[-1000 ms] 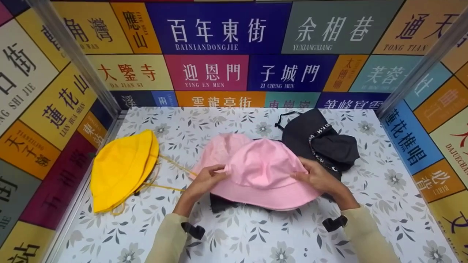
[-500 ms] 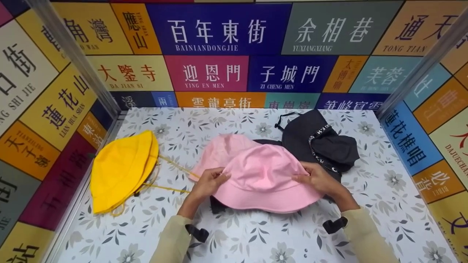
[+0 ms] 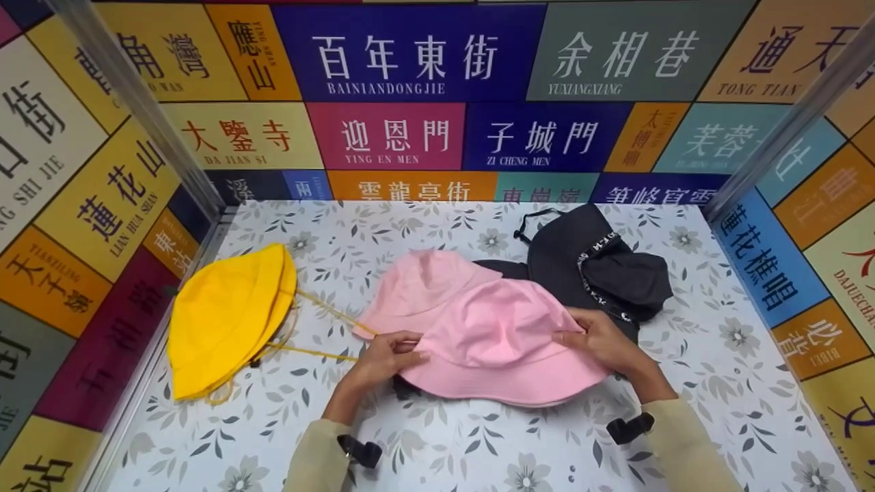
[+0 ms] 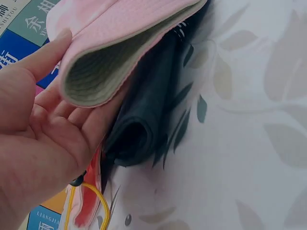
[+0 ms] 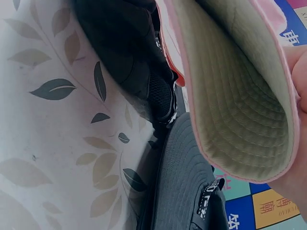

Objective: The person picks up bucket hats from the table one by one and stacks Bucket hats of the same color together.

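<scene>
A pink bucket hat (image 3: pixel 502 328) hangs in both hands at the middle of the table, crown up. My left hand (image 3: pixel 381 361) pinches its left side between thumb and fingers, and my right hand (image 3: pixel 610 347) grips the right side. From the left wrist view, the thumb lies on top of the brim and the fingers pass underneath. The right wrist view shows a stitched grey-green lining (image 5: pixel 230 105) under the brim. Behind my left hand lies a paler pink hat (image 3: pixel 417 283). A dark hat (image 4: pixel 139 115) sits below the held one, mostly covered in the head view.
A yellow bucket hat (image 3: pixel 229 324) with a cord lies at left; the cord runs to the paler pink hat. At back right is a black hat (image 3: pixel 574 249) with lettered trim. Printed panels (image 3: pixel 403 51) wall the flower-patterned table (image 3: pixel 437 451) behind and at both sides.
Both hands have brought the pink bucket hat slightly down toward the person and a little right, uncovering more of the paler pink hat behind. The yellow and back-right black hats have stayed put.
</scene>
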`<control>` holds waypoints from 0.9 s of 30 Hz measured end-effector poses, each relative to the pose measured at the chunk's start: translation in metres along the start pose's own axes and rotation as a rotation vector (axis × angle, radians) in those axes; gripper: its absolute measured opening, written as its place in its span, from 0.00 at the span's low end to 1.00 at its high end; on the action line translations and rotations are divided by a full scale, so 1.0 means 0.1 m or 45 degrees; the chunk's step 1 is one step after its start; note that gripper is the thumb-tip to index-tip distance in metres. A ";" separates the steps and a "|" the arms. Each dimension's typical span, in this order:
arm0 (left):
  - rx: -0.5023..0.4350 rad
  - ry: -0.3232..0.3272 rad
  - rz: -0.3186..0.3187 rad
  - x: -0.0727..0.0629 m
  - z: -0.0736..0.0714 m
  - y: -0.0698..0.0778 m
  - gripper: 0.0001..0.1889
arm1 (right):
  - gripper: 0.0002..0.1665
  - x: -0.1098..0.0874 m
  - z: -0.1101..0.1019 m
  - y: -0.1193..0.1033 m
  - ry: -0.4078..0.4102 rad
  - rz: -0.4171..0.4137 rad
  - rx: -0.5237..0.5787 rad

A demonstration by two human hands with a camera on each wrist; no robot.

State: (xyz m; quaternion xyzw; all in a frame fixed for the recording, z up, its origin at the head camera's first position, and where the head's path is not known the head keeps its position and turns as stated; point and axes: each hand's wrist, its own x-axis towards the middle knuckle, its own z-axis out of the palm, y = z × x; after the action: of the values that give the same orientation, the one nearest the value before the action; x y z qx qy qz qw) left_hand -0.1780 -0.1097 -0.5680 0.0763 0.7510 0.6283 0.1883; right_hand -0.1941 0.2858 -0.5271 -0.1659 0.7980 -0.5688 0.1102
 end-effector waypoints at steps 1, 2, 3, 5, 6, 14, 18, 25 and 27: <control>0.013 0.004 0.001 -0.01 0.00 0.00 0.20 | 0.24 0.00 0.00 0.00 -0.002 -0.001 -0.002; 0.027 0.008 0.008 -0.01 0.00 -0.01 0.20 | 0.24 -0.01 0.00 0.00 -0.002 -0.004 -0.002; 0.040 0.011 0.014 -0.01 0.00 0.00 0.20 | 0.24 -0.01 0.01 0.01 0.001 -0.010 -0.007; 0.050 0.013 0.031 -0.01 -0.01 0.00 0.19 | 0.23 -0.01 0.01 0.01 0.011 -0.018 -0.016; 0.053 0.015 0.046 -0.01 -0.02 0.00 0.19 | 0.23 -0.02 0.01 0.01 0.019 -0.024 -0.022; 0.026 0.017 0.055 -0.05 -0.14 0.05 0.20 | 0.22 -0.05 -0.01 0.00 0.056 -0.031 -0.091; -0.014 0.008 0.038 -0.05 -0.20 0.08 0.22 | 0.22 -0.06 -0.01 0.01 0.071 -0.023 -0.086; -0.006 0.223 0.043 -0.01 -0.31 0.15 0.19 | 0.22 -0.07 0.01 0.01 0.046 -0.001 -0.048; -0.037 0.316 0.041 0.03 -0.33 0.17 0.18 | 0.21 -0.07 0.01 0.00 0.043 0.013 -0.050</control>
State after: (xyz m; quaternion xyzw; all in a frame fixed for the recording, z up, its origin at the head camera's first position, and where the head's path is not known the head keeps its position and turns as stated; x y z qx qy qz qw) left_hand -0.1950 -0.1358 -0.5474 0.0074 0.7579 0.6468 0.0848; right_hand -0.1876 0.2877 -0.5276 -0.1543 0.8115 -0.5553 0.0964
